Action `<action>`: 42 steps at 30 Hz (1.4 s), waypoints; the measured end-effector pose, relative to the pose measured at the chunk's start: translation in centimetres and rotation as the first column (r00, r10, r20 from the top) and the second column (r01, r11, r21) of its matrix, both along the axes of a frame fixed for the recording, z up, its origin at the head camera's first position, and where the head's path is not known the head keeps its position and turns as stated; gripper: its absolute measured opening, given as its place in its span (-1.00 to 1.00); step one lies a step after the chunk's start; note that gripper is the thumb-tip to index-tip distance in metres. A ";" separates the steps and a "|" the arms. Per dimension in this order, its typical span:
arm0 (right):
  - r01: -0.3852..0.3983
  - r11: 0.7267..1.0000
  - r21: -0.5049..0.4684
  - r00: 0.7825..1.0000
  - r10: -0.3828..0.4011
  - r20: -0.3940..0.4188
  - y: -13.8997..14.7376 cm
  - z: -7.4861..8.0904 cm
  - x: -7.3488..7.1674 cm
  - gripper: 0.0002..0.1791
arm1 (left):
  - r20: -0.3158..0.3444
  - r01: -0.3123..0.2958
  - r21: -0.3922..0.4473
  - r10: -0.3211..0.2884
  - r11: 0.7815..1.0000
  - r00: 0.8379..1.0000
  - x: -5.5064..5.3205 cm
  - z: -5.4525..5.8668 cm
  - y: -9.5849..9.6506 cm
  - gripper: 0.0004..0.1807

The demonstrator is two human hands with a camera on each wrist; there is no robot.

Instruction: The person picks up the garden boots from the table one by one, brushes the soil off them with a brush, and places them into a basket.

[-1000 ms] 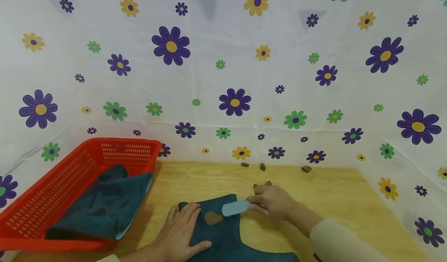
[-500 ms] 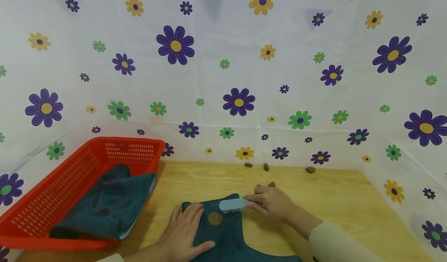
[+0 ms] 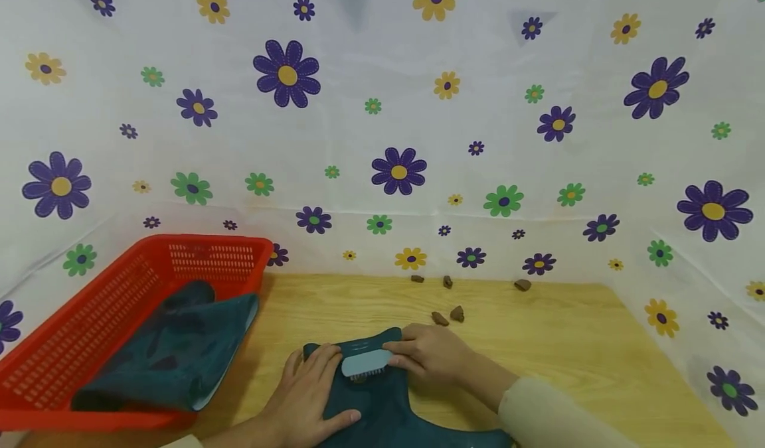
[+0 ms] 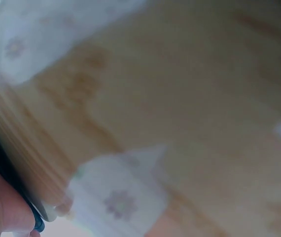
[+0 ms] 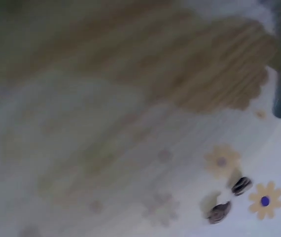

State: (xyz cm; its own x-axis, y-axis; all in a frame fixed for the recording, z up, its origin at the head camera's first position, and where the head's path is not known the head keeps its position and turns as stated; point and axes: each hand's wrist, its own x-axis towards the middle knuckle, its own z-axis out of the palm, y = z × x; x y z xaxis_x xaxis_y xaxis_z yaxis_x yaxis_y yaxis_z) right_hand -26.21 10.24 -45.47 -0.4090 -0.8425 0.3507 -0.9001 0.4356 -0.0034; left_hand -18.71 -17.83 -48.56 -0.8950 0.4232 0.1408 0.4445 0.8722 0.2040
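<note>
A dark teal rubber boot lies on its side at the front of the table, its lower part cut off by the head view's edge. My left hand rests spread on the boot's shaft, thumb apart from the fingers. In the left wrist view, a dark teal edge of it shows beside part of that hand. My right hand pinches the handle of a light blue brush. The brush lies across the shaft, bristles towards me, over a brown dirt patch that it mostly hides.
To the left stands a red plastic basket with a second teal boot in it, its pale-lined opening at the right rim. Several brown clods lie beyond my right hand and along the back edge. A flowered sheet surrounds the table.
My right hand has moved left with the brush, which now covers most of the brown patch. Two clods beyond that hand have come into full view. My left hand stays on the boot.
</note>
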 end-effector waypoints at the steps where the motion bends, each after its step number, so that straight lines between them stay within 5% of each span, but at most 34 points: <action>1: 0.020 1.000 -0.006 1.000 -0.020 0.001 0.3 0.1 0.0 -0.64 | 0.005 0.002 0.007 -0.002 1.000 1.000 0.0 0.0 0.0 0.07; 6: 0.065 0.998 -0.023 0.995 -0.066 -0.080 1.7 0.3 -0.1 -0.71 | -0.021 0.019 0.007 -0.019 1.000 1.000 0.0 0.2 0.0 0.05; 15: -0.098 0.995 -0.008 0.989 0.096 -0.108 -0.1 0.2 -0.5 -0.61 | -0.029 -0.006 0.004 0.006 1.000 1.000 -0.1 0.1 0.2 0.07; 23: -0.018 1.000 -0.001 0.979 0.017 -0.204 1.3 0.5 -0.8 -0.62 | -0.079 -0.046 0.032 0.049 0.998 0.996 -0.2 0.1 0.0 0.14; 28: -0.107 0.992 0.064 0.989 0.113 -0.094 0.1 0.4 -0.8 -0.59 | -0.001 -0.081 0.002 0.081 0.997 0.997 -0.1 0.2 0.0 0.21; 33: 0.002 0.999 0.037 1.000 -0.003 0.025 0.6 0.5 -0.3 -0.57 | 0.013 -0.073 0.022 0.073 0.997 0.997 0.0 0.1 0.0 0.19; 36: 0.038 0.998 0.048 0.999 -0.039 0.014 0.9 0.7 -0.3 -0.59 | 0.004 -0.065 0.031 0.065 0.997 0.998 -0.2 0.1 0.0 0.18; 42: -0.102 0.993 0.059 0.990 0.107 -0.093 -0.8 0.3 -0.5 -0.62 | 0.069 -0.096 0.049 0.092 0.994 0.993 -0.2 0.1 -0.1 0.18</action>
